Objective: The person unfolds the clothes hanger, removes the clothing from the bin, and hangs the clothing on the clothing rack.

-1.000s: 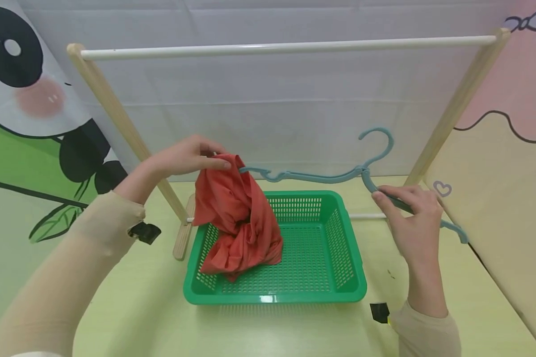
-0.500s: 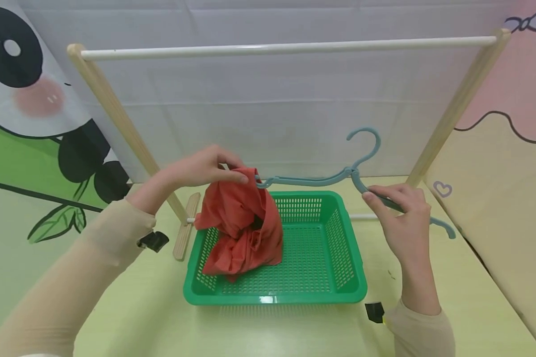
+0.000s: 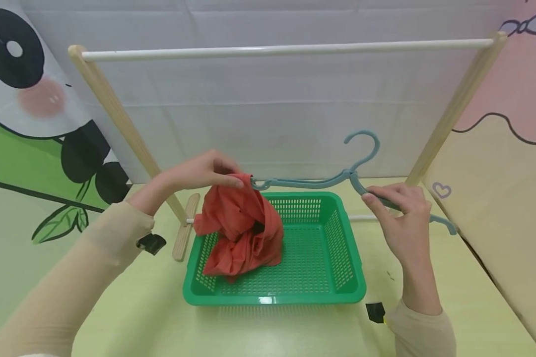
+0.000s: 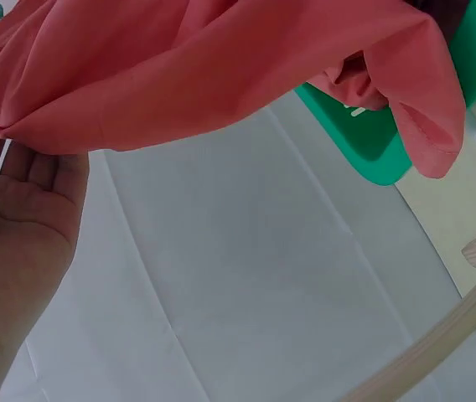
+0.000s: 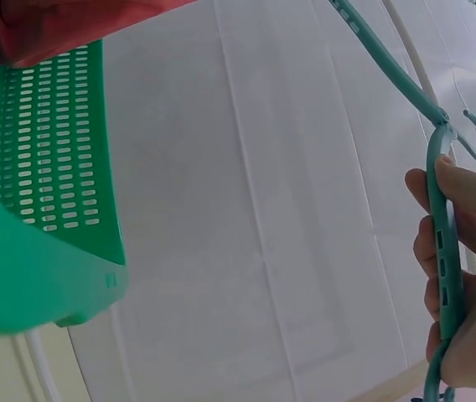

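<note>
Cloth (image 3: 236, 213): red and bunched; we see its lower part lying in the left side of the green basket (image 3: 274, 299), its upper part lifted by the left grip (image 3: 205, 172).
Left grip: clamped on the cloth's upper edge, thumb toward us.
Right grip (image 3: 404, 212): clamped round 1 arm of the blue hanger (image 3: 308, 183), thumb and fingers on opposite faces.
Hanger: its other arm reaches the cloth beside the left grip; whether the tip lies inside an opening or behind the fabric, we cannot tell. Its hook points up, touching nothing.
Rack: its white bar (image 3: 286, 50) runs well above the hook, with nothing on it.
Snag risk: we judge the notched end could catch in a fold, because the cloth is so bunched.
Slip risk: the cloth could drop into the basket if the left grip loosens under its weight.
Fold risk: the hanger looks jointed in the middle, so a hard push could bend it there.
Since 1.0 s ago: the hanger has shifted left, the left grip right and slightly lower; we now see less of the hanger's tip beyond its notch.
</note>
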`<move>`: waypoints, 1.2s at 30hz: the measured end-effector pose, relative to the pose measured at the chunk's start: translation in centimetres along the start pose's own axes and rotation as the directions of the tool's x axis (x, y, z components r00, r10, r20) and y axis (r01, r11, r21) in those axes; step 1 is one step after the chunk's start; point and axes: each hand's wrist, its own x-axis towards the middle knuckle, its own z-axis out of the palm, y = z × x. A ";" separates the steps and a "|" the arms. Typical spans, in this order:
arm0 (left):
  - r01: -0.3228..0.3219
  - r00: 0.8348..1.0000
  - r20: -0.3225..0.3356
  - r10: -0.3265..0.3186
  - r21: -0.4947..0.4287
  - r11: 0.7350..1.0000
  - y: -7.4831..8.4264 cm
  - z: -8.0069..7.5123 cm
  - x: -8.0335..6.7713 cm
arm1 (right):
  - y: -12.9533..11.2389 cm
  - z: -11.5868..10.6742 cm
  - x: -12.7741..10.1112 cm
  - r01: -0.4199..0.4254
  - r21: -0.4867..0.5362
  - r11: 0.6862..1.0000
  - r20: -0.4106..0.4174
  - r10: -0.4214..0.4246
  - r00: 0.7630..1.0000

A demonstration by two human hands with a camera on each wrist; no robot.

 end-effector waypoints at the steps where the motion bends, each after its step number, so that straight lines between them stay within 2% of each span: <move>1: 0.011 1.000 0.001 -0.011 -0.012 1.000 -0.1 0.0 -0.1 | 0.0 0.0 0.0 -0.011 0.001 1.000 0.011 0.011 1.000; 4: 0.023 1.000 0.000 -0.023 -0.012 1.000 0.2 0.1 -0.1 | -0.1 0.1 0.0 -0.014 -0.012 1.000 0.047 0.015 0.999; 9: 0.010 0.999 -0.036 -0.008 0.063 0.998 1.7 1.0 0.6 | -0.1 0.8 0.1 0.082 -0.069 0.994 0.100 -0.075 0.992; 12: -0.017 0.999 -0.042 0.020 0.068 0.998 2.6 1.6 1.3 | -0.2 1.4 0.1 0.121 -0.081 0.989 0.119 -0.111 0.987; 15: -0.037 0.998 -0.055 0.039 0.048 0.998 3.2 2.2 1.9 | -0.4 1.7 0.1 0.111 -0.079 0.991 0.124 -0.101 0.987; 21: -0.007 0.992 -0.129 0.004 -0.025 1.000 4.0 3.1 2.4 | -0.5 2.0 0.0 0.077 -0.073 0.994 0.146 -0.066 0.987; 24: -0.033 0.993 -0.116 0.029 -0.027 0.999 3.9 3.4 2.3 | -0.6 1.9 0.0 0.051 -0.061 0.997 0.121 -0.043 0.992; 28: -0.073 0.993 -0.088 0.075 0.026 0.997 3.4 3.5 1.8 | -0.7 1.8 0.0 0.000 -0.054 0.999 0.076 0.004 0.997; 32: -0.066 0.985 -0.157 0.074 0.060 0.996 3.0 3.9 1.5 | -0.7 1.8 -0.1 -0.017 -0.061 0.998 0.071 0.021 0.997; 36: -0.066 0.964 -0.253 0.082 0.071 0.995 3.2 4.6 1.6 | -0.8 2.1 -0.1 0.005 -0.064 0.998 0.067 0.000 0.998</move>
